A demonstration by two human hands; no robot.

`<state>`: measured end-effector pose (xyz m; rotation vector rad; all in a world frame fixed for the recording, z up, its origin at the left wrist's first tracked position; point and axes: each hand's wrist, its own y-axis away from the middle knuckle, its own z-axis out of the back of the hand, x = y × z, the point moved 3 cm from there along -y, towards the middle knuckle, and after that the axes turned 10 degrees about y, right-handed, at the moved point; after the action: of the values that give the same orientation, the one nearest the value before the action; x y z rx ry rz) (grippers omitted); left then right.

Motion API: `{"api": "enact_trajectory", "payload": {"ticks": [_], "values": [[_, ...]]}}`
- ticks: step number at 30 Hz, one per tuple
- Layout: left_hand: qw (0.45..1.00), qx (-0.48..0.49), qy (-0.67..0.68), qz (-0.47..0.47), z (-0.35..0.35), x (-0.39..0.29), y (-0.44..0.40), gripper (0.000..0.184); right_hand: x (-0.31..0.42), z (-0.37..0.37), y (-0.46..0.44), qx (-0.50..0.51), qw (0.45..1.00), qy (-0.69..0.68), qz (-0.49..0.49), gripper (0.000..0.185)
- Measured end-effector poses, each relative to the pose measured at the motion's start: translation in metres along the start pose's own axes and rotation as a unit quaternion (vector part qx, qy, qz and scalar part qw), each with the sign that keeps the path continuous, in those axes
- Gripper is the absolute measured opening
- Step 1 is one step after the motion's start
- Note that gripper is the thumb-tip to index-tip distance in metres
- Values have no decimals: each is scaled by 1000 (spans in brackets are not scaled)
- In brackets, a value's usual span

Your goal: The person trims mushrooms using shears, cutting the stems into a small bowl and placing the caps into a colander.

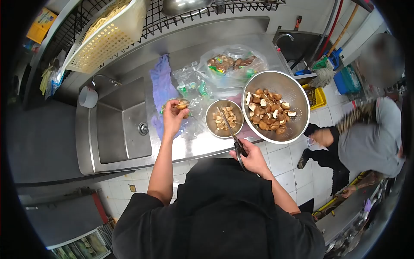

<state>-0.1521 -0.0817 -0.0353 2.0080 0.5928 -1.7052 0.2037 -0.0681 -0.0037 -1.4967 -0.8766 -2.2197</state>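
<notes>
Left hand [173, 116] holds a mushroom [183, 104] near the bowl [210, 115], right hand [255, 161] scissors [236, 142].

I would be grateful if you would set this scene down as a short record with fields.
Left hand: holds a mushroom
Right hand: holds black-handled scissors, blades over the small bowl
Bowl contents: pale cut pieces
Colander: beside the bowl, holding brown mushrooms, some showing pale faces
Counter: purple cloth near the sink; clear plastic bag behind the bowl
Nearby: person in a grey shirt, right side

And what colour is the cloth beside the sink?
The cloth is light purple, seen in the head view.
</notes>
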Motion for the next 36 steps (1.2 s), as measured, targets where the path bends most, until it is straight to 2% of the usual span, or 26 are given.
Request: {"api": "enact_trajectory", "payload": {"ticks": [2,4,5,7,8,10,11,13,15,16,19,22,24,26,27,29,30,32,36], "values": [[998,-2,39,-39,8,2,-2,43,7,-4,-5,20,1000,17,11,62],[973,-18,-204,-106,13,-7,-1,44,17,-5,-9,40,998,42,20,62],[973,-19,-203,-106,14,-7,3,44,21,-7,-10,61,996,64,27,61],[995,-11,-94,-10,1,-31,14,45,30,-12,-11,64,995,71,34,61],[995,-12,-94,-11,1,-30,14,45,37,-14,-11,51,995,79,45,61],[989,70,123,-31,-5,-32,17,46,45,-16,-9,39,994,88,55,62],[989,69,124,-31,-6,-32,20,46,47,-15,-8,21,991,124,51,62],[956,148,240,82,-25,-35,35,46,52,-12,-6,2,986,160,44,63],[943,179,255,119,-44,-39,46,48,67,-2,-5,-32,960,259,104,64],[943,194,245,117,-52,-40,49,48,69,3,-4,-8,951,302,69,63],[942,222,222,118,-73,-36,54,42,56,11,-2,-39,934,347,78,60],[938,178,246,166,-87,-6,55,33,47,14,4,-50,929,359,72,53],[962,142,198,126,-97,8,55,31,38,16,4,-51,927,366,71,52],[975,85,164,119,-102,19,59,30,17,15,0,0,938,345,21,49],[975,87,164,120,-102,25,58,30,11,17,0,-1,939,344,19,49],[985,69,41,150,-98,42,55,29,-2,19,1,44,959,281,-4,49],[985,70,40,150,-99,38,56,29,-7,18,5,44,959,280,-4,49],[982,59,100,151,-102,28,56,30,-18,16,14,54,996,4,-73,53],[972,118,160,128,-135,2,57,32,-7,29,25,59,990,-90,-95,61]]}}
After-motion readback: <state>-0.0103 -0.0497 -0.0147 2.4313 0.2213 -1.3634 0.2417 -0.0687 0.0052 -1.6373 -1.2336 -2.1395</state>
